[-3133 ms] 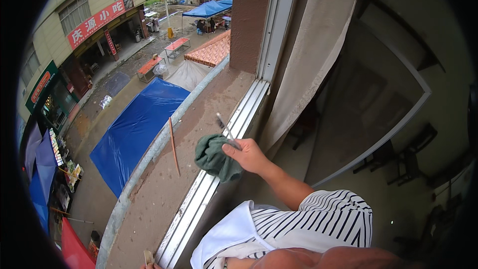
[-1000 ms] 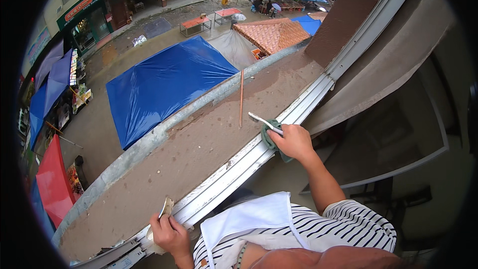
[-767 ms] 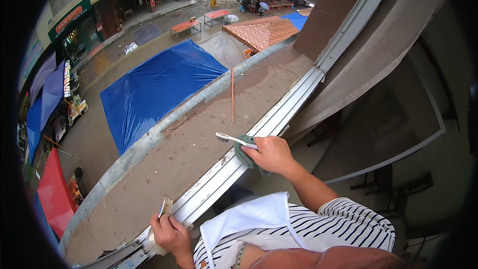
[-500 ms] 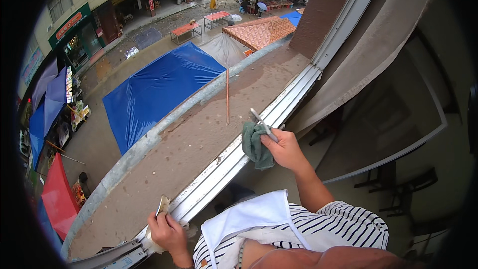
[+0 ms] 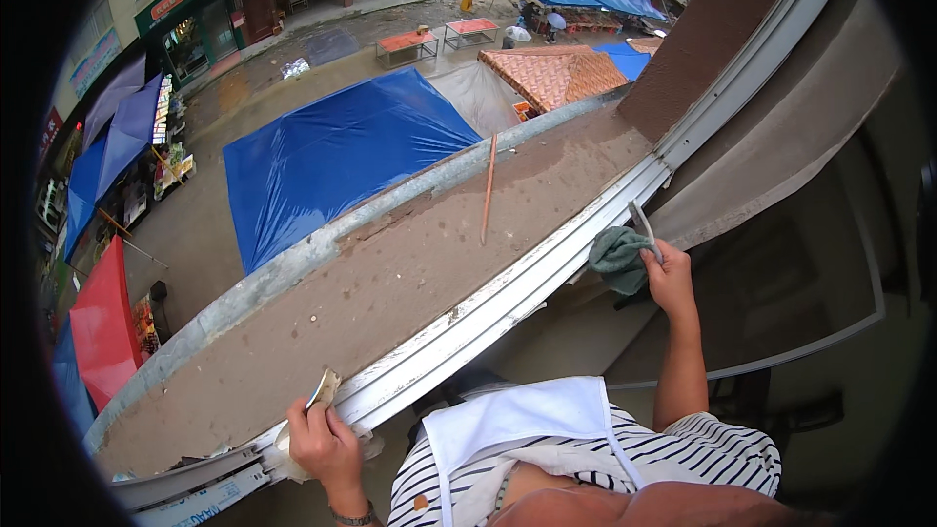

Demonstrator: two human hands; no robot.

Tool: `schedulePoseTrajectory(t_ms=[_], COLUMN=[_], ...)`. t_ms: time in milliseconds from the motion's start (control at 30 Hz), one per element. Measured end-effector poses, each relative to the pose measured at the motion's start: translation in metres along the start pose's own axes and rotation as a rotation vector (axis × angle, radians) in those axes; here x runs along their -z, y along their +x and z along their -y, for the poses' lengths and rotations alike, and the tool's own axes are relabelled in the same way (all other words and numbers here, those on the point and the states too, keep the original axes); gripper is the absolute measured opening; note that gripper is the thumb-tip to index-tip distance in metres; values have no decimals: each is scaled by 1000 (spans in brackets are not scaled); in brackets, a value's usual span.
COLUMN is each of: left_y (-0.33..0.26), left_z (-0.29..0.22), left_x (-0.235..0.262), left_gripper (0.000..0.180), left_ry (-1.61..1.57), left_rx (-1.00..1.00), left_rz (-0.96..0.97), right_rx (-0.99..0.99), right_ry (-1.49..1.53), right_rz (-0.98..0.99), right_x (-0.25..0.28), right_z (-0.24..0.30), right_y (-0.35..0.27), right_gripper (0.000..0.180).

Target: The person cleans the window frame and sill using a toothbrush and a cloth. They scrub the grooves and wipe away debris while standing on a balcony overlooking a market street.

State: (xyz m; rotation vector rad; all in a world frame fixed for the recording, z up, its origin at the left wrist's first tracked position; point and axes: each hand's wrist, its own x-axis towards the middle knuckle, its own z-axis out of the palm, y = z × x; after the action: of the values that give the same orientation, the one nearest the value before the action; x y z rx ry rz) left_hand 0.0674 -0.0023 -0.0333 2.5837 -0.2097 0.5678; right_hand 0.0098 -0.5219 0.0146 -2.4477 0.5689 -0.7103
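Observation:
My right hand (image 5: 672, 278) is closed around a slim grey stick-like tool (image 5: 641, 222) and a bunched dark green cloth (image 5: 619, 260). The cloth hangs at the inner edge of the white window track (image 5: 508, 288), near its far right part. Lower left, my left hand (image 5: 327, 441) grips a small thin flat piece (image 5: 324, 388) with a pale, stained face; its exact kind cannot be made out. That hand is over the near left end of the track, where whitish film-like material (image 5: 293, 459) shows around the fingers.
Beyond the track lies a dirty brown ledge (image 5: 390, 303) with a thin reddish rod (image 5: 489, 190) on it. A grey curb (image 5: 322, 244) borders the drop to the street, where a blue canopy (image 5: 342, 156) stands. A beige curtain (image 5: 781, 137) hangs at right.
My right hand has moved right and farther along the track with the cloth and the stick-like tool. My left hand keeps its hold near the track's left end. The view has shifted.

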Motion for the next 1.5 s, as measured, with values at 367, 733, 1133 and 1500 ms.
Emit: schedulePoseTrajectory(t_ms=[367,733,1133,1500], left_y=[-3,17,16,31], left_z=[12,-17,-14,-29], left_x=[-8,3,-3,-3], left_gripper=[9,20,15,24], left_ry=[62,72,146,137], left_rx=[-4,-130,-114,-178], left_rz=[-14,46,41,42], right_rx=[-294,-367,-69,-72], right_ry=[-543,269,-527,-434], right_rz=[-176,-476,-193,-249], right_x=[27,45,4,-12], right_z=[-39,-155,-198,-194], right_y=[12,46,184,181], right_gripper=[35,36,25,31])
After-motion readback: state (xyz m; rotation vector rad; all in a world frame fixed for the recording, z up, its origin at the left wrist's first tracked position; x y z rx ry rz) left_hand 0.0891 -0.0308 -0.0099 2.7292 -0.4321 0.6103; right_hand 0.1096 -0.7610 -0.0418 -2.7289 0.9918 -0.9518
